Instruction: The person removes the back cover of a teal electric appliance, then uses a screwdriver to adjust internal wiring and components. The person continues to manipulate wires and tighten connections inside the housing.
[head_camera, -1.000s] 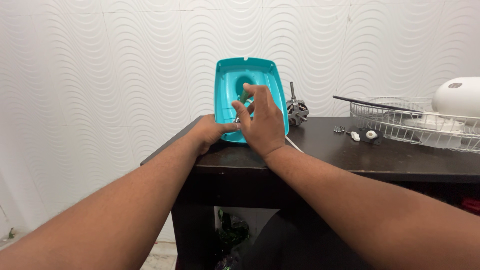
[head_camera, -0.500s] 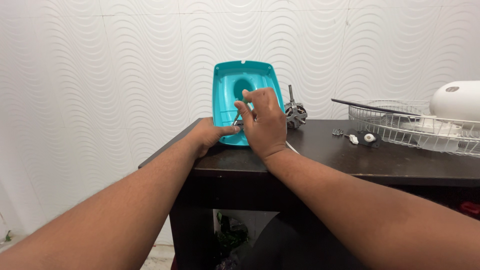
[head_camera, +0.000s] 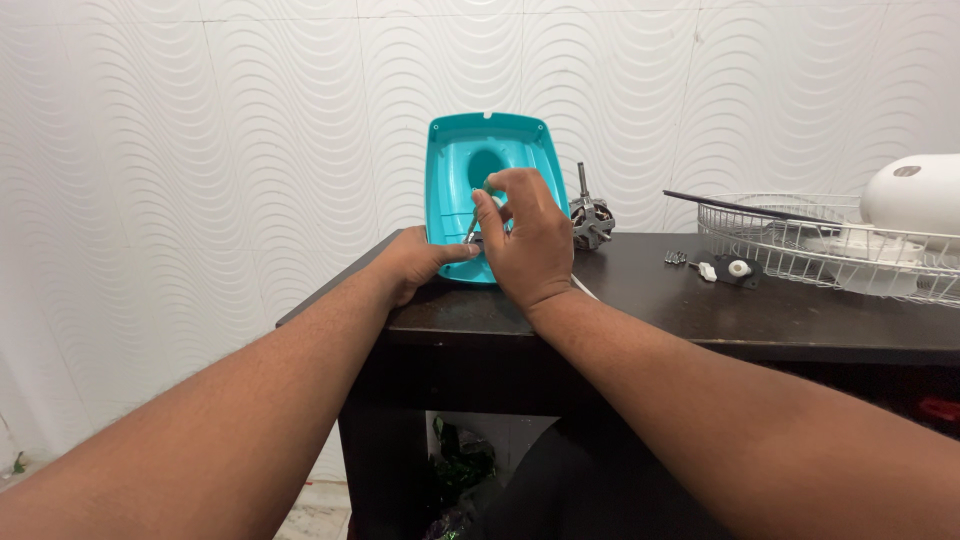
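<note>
Little moved since a moment ago: right hand (head_camera: 530, 240) shifted slightly, still raised in front of the teal plastic housing (head_camera: 485, 170). Fingers closed around a thin metal tool (head_camera: 472, 226), wrist bent, forearm stretched forward. Left hand (head_camera: 420, 262) resting on the dark desk (head_camera: 800, 310), gripping the lower left edge of the housing, upright near the wall. Beside it a small motor (head_camera: 590, 220), further right a wire fan guard (head_camera: 830, 250).

Both forearms stretched forward – left hand (head_camera: 420, 262) low, thumb pointing right; right hand (head_camera: 527, 240) raised, fingers curled in a pinch – hands nearly touching.
</note>
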